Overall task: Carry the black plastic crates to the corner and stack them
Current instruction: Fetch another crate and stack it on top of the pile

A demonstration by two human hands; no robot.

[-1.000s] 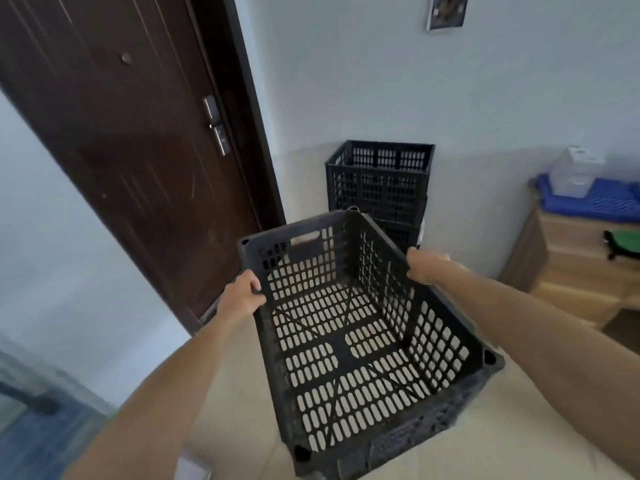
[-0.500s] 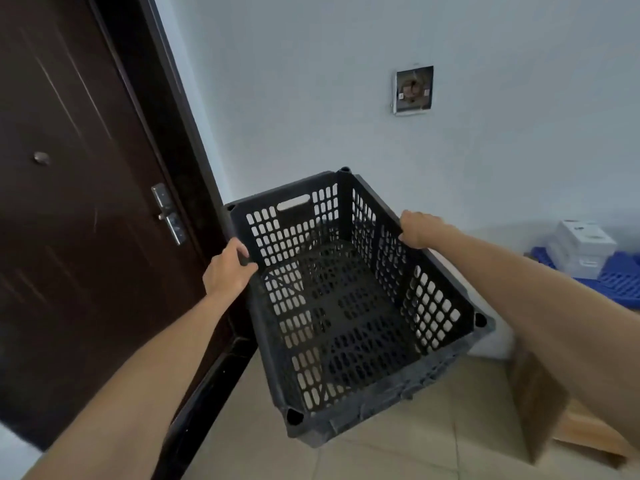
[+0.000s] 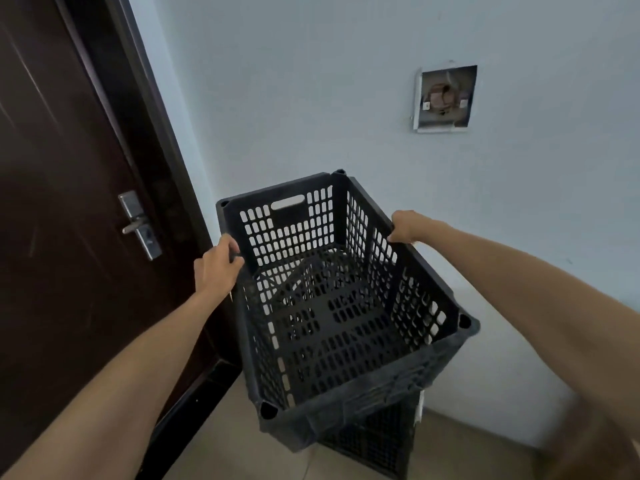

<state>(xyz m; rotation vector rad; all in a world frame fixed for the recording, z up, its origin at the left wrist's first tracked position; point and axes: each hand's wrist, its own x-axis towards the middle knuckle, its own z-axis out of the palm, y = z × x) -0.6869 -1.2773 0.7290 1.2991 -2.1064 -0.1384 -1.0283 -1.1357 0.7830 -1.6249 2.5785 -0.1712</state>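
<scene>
I hold a black perforated plastic crate (image 3: 332, 317) in the air by its two long rims. My left hand (image 3: 216, 268) grips the left rim near the far corner. My right hand (image 3: 407, 226) grips the right rim. The crate hangs close to the pale wall, tilted slightly, directly over the stack of black crates (image 3: 377, 441) in the corner. Only the lower part of that stack shows below the held crate; whether the two touch cannot be told.
A dark brown door (image 3: 69, 220) with a metal handle (image 3: 140, 225) and its frame stand at the left. An open wall box (image 3: 446, 98) sits on the pale wall above. Tiled floor (image 3: 242, 445) shows below; a blurred brown shape is at the lower right.
I have stepped closer to the corner and brought the crate up over the stack, which is now mostly hidden beneath it. Both hands keep their grip on the rims.
</scene>
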